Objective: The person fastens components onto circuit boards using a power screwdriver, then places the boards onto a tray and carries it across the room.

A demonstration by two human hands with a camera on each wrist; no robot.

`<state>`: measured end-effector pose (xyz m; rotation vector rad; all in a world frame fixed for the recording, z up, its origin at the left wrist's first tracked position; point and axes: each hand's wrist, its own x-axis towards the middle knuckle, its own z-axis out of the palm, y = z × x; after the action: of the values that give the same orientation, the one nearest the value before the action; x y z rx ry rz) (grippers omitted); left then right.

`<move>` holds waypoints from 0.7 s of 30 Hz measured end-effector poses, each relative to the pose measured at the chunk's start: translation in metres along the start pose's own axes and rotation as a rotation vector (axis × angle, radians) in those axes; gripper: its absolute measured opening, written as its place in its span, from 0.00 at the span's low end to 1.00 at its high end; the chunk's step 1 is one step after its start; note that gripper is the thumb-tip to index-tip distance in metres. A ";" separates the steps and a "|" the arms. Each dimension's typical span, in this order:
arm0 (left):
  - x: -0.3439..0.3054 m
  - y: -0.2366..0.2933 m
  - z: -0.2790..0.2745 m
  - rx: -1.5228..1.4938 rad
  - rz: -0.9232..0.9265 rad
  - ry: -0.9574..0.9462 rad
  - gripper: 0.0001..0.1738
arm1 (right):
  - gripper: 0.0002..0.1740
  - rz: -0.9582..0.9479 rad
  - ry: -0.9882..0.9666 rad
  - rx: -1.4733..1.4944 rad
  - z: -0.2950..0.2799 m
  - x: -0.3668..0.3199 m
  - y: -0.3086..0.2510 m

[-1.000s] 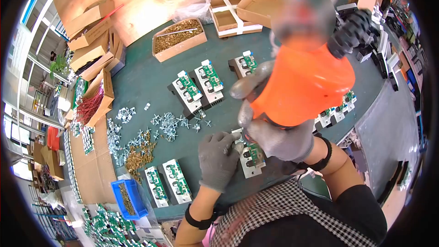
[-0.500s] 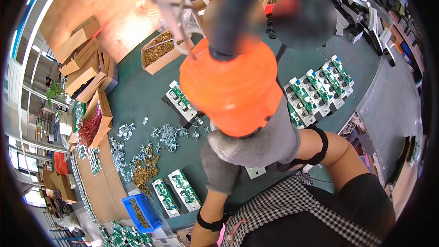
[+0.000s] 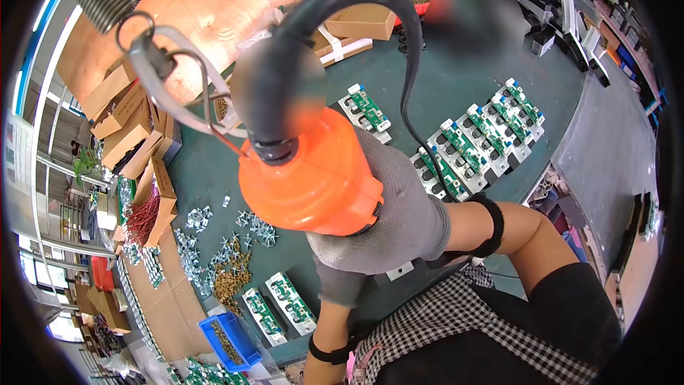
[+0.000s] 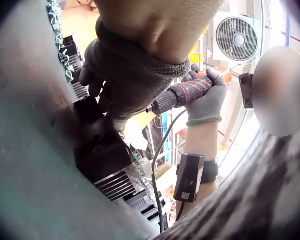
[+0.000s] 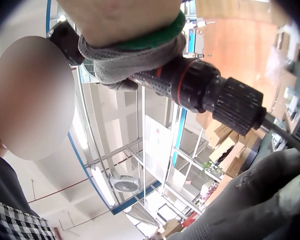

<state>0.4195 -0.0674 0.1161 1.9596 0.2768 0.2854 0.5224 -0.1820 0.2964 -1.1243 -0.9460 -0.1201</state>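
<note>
My gloved right hand (image 3: 399, 207) grips an electric screwdriver with an orange end (image 3: 313, 178), which faces up in the head view. The right wrist view shows its ribbed black chuck (image 5: 237, 106) and thin bit (image 5: 285, 134), pointing toward my gloved left hand (image 5: 250, 197). In the head view the left hand (image 3: 338, 281) is mostly covered by the right. The left wrist view has its fingers down at a black finned heat sink (image 4: 102, 150); I cannot tell what they hold. One pale metal corner (image 3: 401, 271) of the workpiece shows beside the right hand.
Heat sinks with green boards (image 3: 459, 146) stand in a row at right, with two (image 3: 291, 303) at front left. Metal clips (image 3: 192, 253) and brass-coloured screws (image 3: 231, 271) lie in heaps near a blue bin (image 3: 231, 342). A black cable (image 3: 410, 64) arches over the table.
The screwdriver and right hand have swung left across the table, over the left hand, which they now largely cover. The left hand stays low at the workpiece. The head view has shifted somewhat.
</note>
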 end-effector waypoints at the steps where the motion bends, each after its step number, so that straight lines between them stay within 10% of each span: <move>1: -0.002 -0.003 -0.001 0.024 -0.010 -0.034 0.35 | 0.26 -0.007 0.002 -0.001 0.000 0.000 -0.001; 12: -0.023 -0.028 -0.009 0.176 -0.091 -0.238 0.35 | 0.25 -0.063 -0.045 -0.137 -0.003 0.005 0.002; 21: -0.010 0.037 -0.006 0.323 0.245 0.103 0.21 | 0.22 -0.076 -0.115 -0.433 -0.004 -0.003 0.003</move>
<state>0.4104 -0.0797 0.1523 2.3055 0.1552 0.5287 0.5246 -0.1847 0.2916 -1.5055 -1.0960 -0.3379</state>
